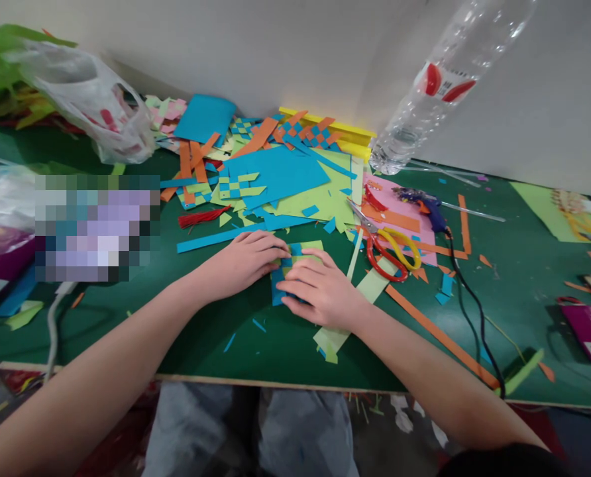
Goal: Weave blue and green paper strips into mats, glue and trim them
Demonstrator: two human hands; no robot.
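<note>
I judge that the loose strips could slide out of the woven paper square (295,252) if a finger drags sideways, because nothing fixes them. The square lies on the green table (126,331), near its front edge, under both hands. The left hand (246,260) is flat and open, fingertips pressing it. The right hand (320,288) curves over it; if it pinches a strip, I cannot tell.

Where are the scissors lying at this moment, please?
In the head view, the scissors lie on the green table just right of the right hand, at the near edge of the pink sheet, with the glue gun beyond them.
</note>
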